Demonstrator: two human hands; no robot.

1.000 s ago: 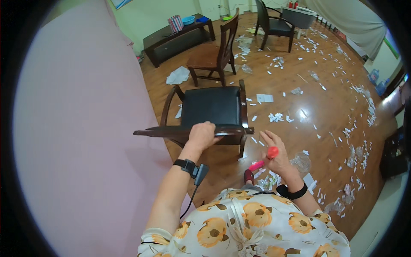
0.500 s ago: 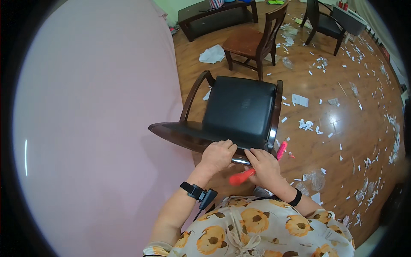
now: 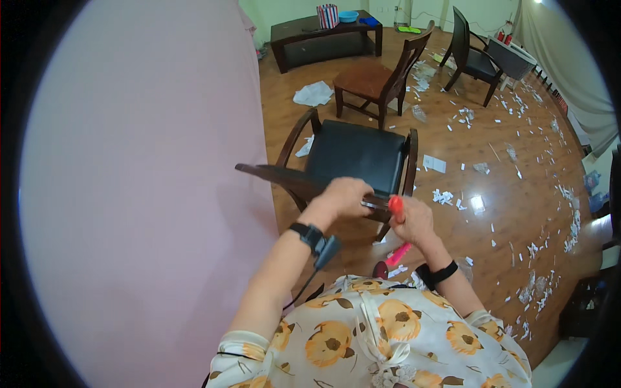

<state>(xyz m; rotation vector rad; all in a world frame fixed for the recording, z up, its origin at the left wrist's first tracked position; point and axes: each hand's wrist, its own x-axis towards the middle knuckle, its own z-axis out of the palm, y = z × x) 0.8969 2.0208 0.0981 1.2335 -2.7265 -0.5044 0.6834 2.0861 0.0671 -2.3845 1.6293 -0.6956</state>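
A dark wooden armchair with a black seat [image 3: 356,154] stands in front of me, its backrest [image 3: 284,173] toward me. My left hand [image 3: 347,196] is closed on the top rail of that backrest. At the rail's right end, my right hand [image 3: 414,221] is closed round a tool with a red handle [image 3: 396,207], whose rounded end points up. Below this hand a bright pink strip [image 3: 398,253] shows; whether it is part of the same tool I cannot tell. Fingers of the right hand are partly hidden behind the handle.
A pink-covered surface [image 3: 149,194] fills the left side. Beyond the armchair stand a brown wooden chair [image 3: 369,81], a low dark table [image 3: 326,45] and another black armchair [image 3: 479,61]. White paper scraps [image 3: 443,196] and plastic litter the wooden floor.
My right hand has come off the backrest rail and lifted, turning the red handle upright. My left hand stays on the rail. The view has tilted up slightly.
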